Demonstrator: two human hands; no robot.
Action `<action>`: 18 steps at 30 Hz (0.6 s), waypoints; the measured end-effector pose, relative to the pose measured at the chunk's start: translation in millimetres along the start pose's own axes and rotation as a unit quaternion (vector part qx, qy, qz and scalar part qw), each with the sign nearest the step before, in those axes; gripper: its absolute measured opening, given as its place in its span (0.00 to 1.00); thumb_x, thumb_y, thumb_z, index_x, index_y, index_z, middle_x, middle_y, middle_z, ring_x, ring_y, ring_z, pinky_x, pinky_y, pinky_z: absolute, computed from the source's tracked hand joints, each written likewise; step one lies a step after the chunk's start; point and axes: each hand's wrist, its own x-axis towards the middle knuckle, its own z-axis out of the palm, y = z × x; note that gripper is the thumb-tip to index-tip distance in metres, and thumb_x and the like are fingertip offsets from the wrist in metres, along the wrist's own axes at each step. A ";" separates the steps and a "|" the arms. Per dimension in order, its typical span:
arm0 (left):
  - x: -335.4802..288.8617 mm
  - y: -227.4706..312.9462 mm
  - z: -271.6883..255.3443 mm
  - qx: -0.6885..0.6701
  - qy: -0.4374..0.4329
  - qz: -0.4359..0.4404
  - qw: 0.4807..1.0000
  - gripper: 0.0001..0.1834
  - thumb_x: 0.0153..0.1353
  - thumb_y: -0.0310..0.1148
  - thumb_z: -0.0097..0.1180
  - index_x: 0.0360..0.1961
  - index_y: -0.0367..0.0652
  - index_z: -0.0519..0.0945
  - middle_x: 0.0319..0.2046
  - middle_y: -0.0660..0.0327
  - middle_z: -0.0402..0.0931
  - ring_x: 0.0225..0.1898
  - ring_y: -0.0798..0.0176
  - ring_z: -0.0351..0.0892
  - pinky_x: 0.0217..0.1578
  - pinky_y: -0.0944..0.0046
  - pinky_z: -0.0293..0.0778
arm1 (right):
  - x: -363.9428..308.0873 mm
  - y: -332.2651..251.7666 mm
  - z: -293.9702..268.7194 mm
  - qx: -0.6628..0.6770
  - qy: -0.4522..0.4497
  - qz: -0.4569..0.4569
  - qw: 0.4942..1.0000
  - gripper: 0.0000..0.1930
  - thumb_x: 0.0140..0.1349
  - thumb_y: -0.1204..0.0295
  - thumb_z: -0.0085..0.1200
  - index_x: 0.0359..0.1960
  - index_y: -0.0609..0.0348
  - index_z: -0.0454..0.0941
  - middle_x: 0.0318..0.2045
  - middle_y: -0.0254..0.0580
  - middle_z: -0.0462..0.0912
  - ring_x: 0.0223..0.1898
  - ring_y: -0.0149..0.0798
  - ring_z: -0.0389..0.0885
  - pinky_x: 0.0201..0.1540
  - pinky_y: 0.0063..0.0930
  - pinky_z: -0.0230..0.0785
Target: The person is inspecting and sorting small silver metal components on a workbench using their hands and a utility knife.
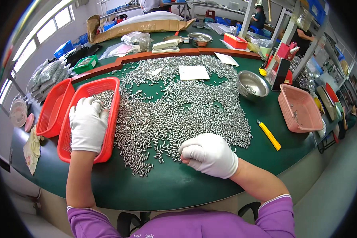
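Observation:
My left hand (87,125), in a white glove, lies inside a long red plastic basket (116,113) on the left. Its loosely bent fingers rest on small silvery metal pieces (104,96) in there, with the thumb apart and the fingertips partly hidden. My right hand (208,155), also gloved in white, with bare fingertips showing, is curled closed at the near edge of the spread of small bullet-shaped metal parts (174,115). Whatever its fingers may hold is hidden. The parts cover much of the green table (174,194).
Left stands a second red basket (53,107). A metal bowl (252,84), a yellow utility knife (269,135) and a pink basket (300,108) are to the right. White paper (193,72) lies on the parts; a reddish-brown raised edge (142,56) runs behind them.

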 end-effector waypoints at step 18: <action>-41.3 96.1 -30.7 -0.602 -0.478 -0.084 0.633 0.09 0.60 0.30 0.62 0.40 0.39 0.80 0.28 0.68 0.77 0.32 0.77 0.74 0.36 0.73 0.73 | -1.5 -11.6 -1.0 -0.024 -0.005 -0.010 1.000 0.06 0.51 0.70 0.62 0.30 0.51 0.77 0.24 0.34 0.77 0.23 0.41 0.77 0.25 0.33 0.70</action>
